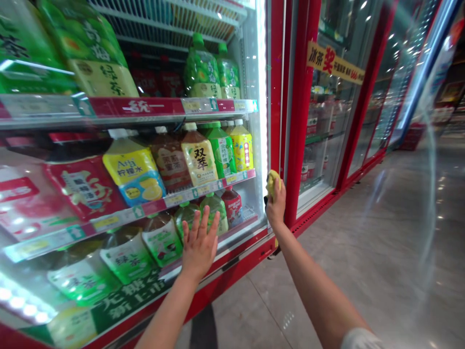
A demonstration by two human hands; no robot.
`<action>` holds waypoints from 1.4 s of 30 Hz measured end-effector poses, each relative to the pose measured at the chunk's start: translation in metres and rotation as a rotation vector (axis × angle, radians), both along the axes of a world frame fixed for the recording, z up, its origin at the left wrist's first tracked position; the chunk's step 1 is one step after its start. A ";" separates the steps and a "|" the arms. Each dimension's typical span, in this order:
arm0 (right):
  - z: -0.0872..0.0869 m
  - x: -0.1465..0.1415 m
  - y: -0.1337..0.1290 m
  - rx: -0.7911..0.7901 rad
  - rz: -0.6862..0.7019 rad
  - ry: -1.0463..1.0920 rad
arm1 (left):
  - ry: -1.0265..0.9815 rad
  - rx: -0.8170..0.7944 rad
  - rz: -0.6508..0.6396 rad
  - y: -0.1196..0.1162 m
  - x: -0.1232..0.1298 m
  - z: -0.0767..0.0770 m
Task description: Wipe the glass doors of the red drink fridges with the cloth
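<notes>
My left hand is raised with its fingers spread, in front of the green-labelled bottles at the right of the lower shelf. Whether the palm touches glass, I cannot tell. A yellow cloth is in my right hand, fingers closed around it, at the right edge of the lit drinks cooler. Behind the hands, the middle shelf carries a yellow-and-blue lemon drink bottle and a cream-labelled bottle, among several others.
Large green tea bottles stand on the upper shelf. A dark green strip with white characters runs along the cooler's bottom. To the right, another red-framed cooler bears a yellow banner. Shiny grey tiles cover the floor.
</notes>
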State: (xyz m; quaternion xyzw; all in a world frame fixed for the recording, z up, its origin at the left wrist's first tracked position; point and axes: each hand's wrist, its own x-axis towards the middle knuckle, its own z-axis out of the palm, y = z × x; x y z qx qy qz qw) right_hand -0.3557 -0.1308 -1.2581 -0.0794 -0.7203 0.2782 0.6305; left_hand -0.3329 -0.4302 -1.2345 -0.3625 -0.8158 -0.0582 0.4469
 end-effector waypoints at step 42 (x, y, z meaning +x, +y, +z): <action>0.037 0.012 -0.185 0.488 -0.006 0.060 | 0.170 0.060 0.115 -0.109 0.004 0.023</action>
